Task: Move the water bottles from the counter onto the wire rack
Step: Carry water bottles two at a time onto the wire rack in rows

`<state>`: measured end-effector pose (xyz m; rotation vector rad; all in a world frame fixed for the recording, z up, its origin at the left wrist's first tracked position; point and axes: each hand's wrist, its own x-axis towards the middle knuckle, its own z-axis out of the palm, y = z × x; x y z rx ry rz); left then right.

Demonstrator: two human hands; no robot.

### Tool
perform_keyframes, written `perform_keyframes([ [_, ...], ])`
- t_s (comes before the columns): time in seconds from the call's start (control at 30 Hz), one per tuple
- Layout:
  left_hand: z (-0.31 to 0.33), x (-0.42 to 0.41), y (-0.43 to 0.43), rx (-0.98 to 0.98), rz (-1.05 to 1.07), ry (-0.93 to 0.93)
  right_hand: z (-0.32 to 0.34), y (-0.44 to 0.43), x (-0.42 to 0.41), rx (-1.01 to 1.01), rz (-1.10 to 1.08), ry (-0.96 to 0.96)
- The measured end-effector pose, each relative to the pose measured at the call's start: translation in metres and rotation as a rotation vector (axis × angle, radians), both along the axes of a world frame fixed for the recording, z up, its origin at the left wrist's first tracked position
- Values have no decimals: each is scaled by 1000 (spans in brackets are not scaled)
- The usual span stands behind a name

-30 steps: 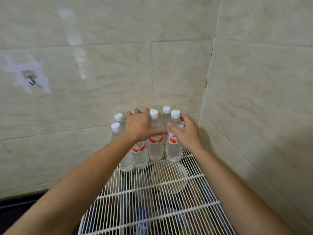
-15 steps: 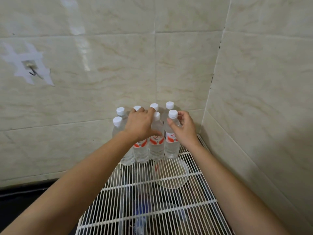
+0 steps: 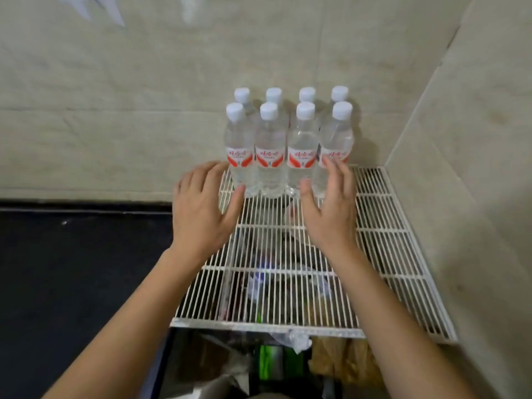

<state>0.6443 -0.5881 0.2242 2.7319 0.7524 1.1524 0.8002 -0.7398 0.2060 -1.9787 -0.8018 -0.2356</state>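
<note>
Several clear water bottles (image 3: 270, 151) with white caps and red-and-white labels stand upright in two rows at the far end of the white wire rack (image 3: 385, 226), close to the tiled wall. My left hand (image 3: 201, 208) hovers with spread fingers just in front of the leftmost bottle, its thumb near the bottle's base. My right hand (image 3: 331, 208) is also spread, its fingertips at the label of the rightmost front bottle (image 3: 335, 145). Neither hand holds anything.
Tiled walls (image 3: 475, 139) close the corner behind and to the right of the rack. A dark counter (image 3: 72, 269) lies to the left. Under the rack, bags and packets (image 3: 288, 361) show through the wires.
Both hands have let go of the bottle tops and drawn back and down, with fingers now spread. The view has tilted downward, showing the whole rack.
</note>
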Motion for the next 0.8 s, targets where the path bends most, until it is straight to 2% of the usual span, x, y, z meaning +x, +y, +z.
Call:
perform_keyframes([
  [0.13,-56,-76,-20,-194,191,257,-41,8,-59,-336,234,22],
  [0.23,-67,-116,-19,-307,315,358,-48,22,-94,-455,387,-9],
  [0.5,-56,-234,19,-351,429,278,-29,76,-214,-429,539,-53],
  [0.7,-59,-410,75,-335,525,231,-36,148,-367,-446,592,-99],
  [0.8,-51,-513,102,-379,614,201,-34,200,-460,-446,688,-78],
])
